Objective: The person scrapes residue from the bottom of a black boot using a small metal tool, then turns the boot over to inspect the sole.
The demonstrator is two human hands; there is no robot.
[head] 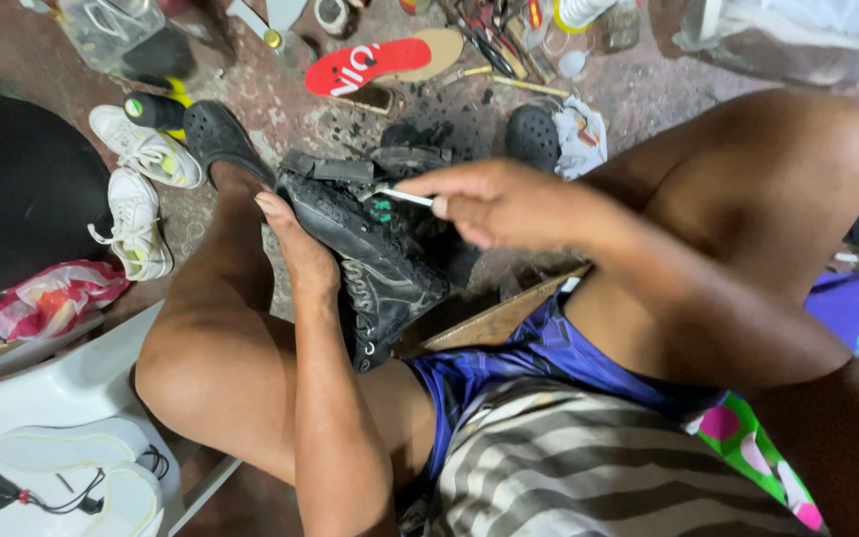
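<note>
Sitting between the knees, the black high-top sneaker [375,264] rests against the left hand [295,244], which grasps its side. The right hand [499,204] pinches a thin white-handled tool [402,197] at the sole; I judge a slip may prick the left fingers.

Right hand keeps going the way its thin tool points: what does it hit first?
The right hand holds a thin pale tool aimed leftward at the black shoe that the left hand steadies. The tip already sits at or just above the shoe's upper edge, so the shoe comes first; depth is unclear.
</note>
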